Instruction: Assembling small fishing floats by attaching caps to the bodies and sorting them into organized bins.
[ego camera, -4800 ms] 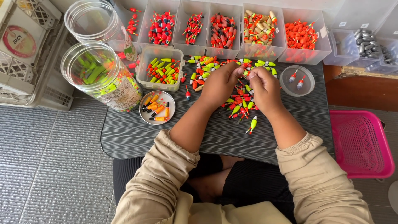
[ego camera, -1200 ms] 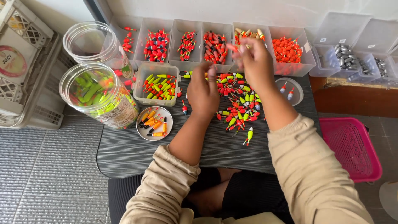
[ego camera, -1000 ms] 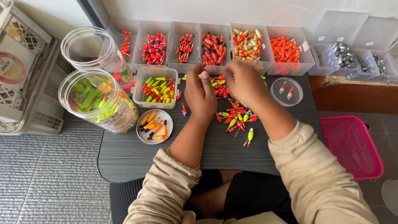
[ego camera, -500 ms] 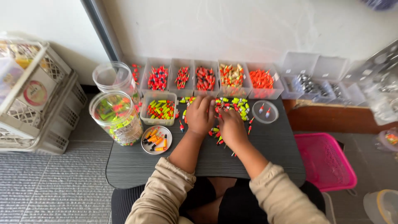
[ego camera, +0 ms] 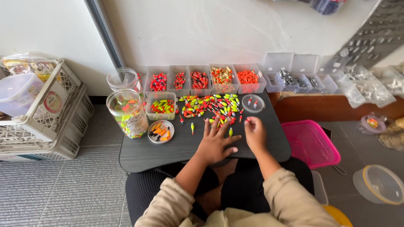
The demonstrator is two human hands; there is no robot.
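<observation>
Sorting looks partly done: upper-centre clear bins [ego camera: 200, 80] hold separated colours, yet a loose pile of fishing floats [ego camera: 209, 106] remains on the surface [ego camera: 168, 149]; left hand [ego camera: 216, 143] lies flat, empty; right hand [ego camera: 254, 133] pinches one float

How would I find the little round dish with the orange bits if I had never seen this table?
Start at the dark table and find the two tall clear jars on its left side. Just right of the nearer jar sits the small round dish, in front of a square tub of yellow and red floats. It is the only round dish filled with mostly orange pieces; the other round dish is almost empty.
</observation>
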